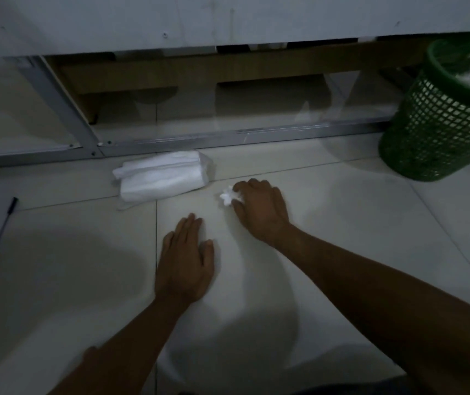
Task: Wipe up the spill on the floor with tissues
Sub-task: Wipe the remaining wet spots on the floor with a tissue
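You have one wide-angle head view, looking forward and steeply down at the floor tiles [342,223] from close above, both forearms reaching in from the lower edge, wall base across the top

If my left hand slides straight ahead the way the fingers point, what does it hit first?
Probably the tissue pack. The left hand lies flat on the floor tiles, fingers aimed up and slightly right, toward the pack's right end. The line could just miss it.
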